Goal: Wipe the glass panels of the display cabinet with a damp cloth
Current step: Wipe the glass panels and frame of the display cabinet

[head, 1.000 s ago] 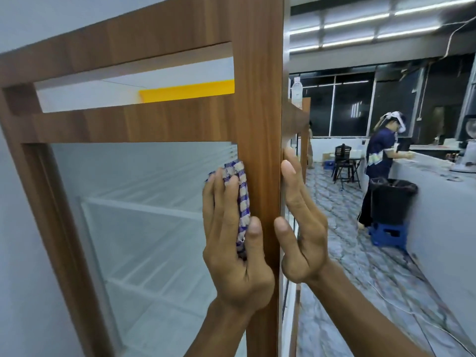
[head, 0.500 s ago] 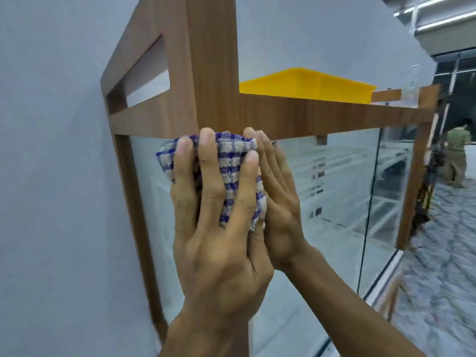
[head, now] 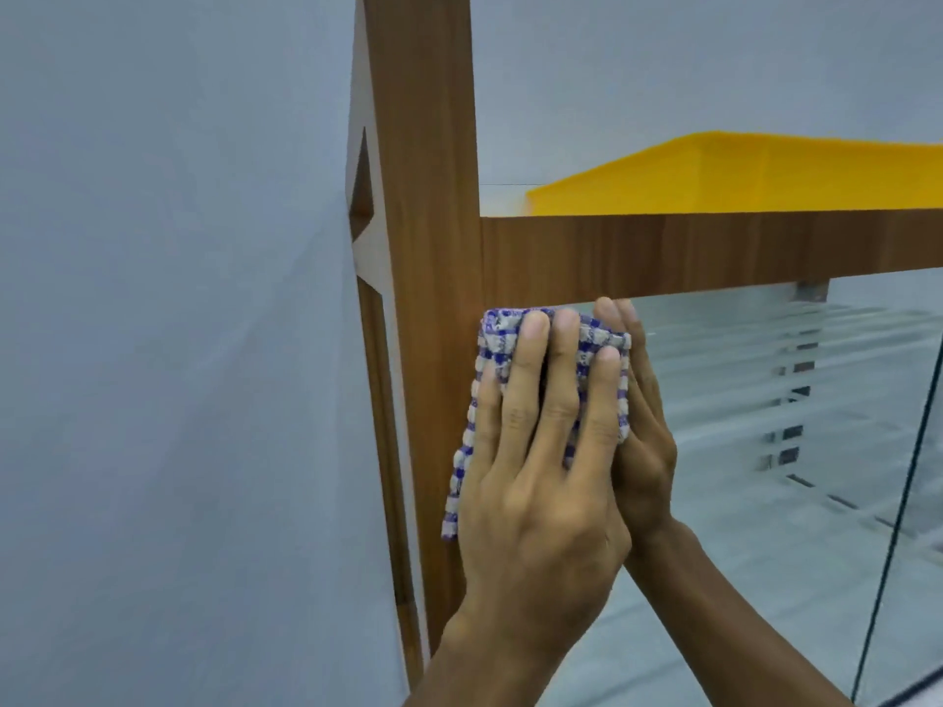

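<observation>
A blue-and-white checked cloth [head: 497, 344] lies against the top left corner of the cabinet's front glass panel [head: 765, 477], overlapping the wooden corner post [head: 428, 196]. My left hand [head: 536, 477] presses flat on the cloth with straight fingers. My right hand [head: 645, 441] sits just behind it at the cloth's right edge, its straight fingers pointing up against the glass below the wooden rail [head: 714, 252]. Shelves show faintly through the glass.
A grey wall [head: 178, 349] stands close on the left of the cabinet. A yellow tray [head: 740, 176] rests on top behind the rail. A dark vertical seam [head: 913, 477] divides the front glass at the right.
The view swung from the cabinet's side panel round to its front. Both hands carried the cloth round the corner post and now press it at the front panel's top left corner.
</observation>
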`<state>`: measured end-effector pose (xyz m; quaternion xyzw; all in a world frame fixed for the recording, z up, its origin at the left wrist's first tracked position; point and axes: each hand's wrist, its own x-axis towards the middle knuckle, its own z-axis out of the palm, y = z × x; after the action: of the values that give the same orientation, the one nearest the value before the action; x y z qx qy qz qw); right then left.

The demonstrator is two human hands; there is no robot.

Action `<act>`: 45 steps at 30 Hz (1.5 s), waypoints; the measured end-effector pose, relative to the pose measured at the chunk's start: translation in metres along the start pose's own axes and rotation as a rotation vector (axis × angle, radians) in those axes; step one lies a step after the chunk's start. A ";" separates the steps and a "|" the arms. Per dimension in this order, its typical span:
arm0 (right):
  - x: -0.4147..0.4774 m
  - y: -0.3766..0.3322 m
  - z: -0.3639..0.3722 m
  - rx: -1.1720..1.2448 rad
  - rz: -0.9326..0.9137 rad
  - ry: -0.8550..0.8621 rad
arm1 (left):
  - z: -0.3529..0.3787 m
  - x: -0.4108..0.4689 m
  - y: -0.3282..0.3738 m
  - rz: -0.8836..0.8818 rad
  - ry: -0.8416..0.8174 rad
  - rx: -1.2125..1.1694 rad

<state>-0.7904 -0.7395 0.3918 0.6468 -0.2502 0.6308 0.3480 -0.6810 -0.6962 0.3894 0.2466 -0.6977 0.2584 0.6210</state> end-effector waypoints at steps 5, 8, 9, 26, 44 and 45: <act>-0.010 0.036 -0.020 -0.073 0.059 -0.002 | 0.044 0.004 0.010 -0.094 0.082 0.024; -0.007 0.062 -0.037 -0.085 0.009 -0.111 | 0.068 -0.001 0.004 -0.131 0.051 0.174; -0.006 0.071 -0.043 -0.098 -0.024 -0.139 | 0.072 -0.002 0.006 -0.171 0.036 0.210; -0.005 0.121 -0.075 -0.014 -0.019 -0.204 | 0.101 -0.001 0.030 -0.032 -0.132 0.339; -0.008 0.122 -0.073 0.088 -0.038 -0.150 | 0.127 0.004 0.041 -0.048 -0.078 0.451; -0.008 0.125 -0.077 0.101 -0.041 -0.175 | 0.123 0.000 0.037 -0.003 -0.098 0.465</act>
<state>-0.9354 -0.7606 0.3977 0.7211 -0.2341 0.5766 0.3046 -0.7970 -0.7508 0.3759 0.3963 -0.6483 0.3987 0.5136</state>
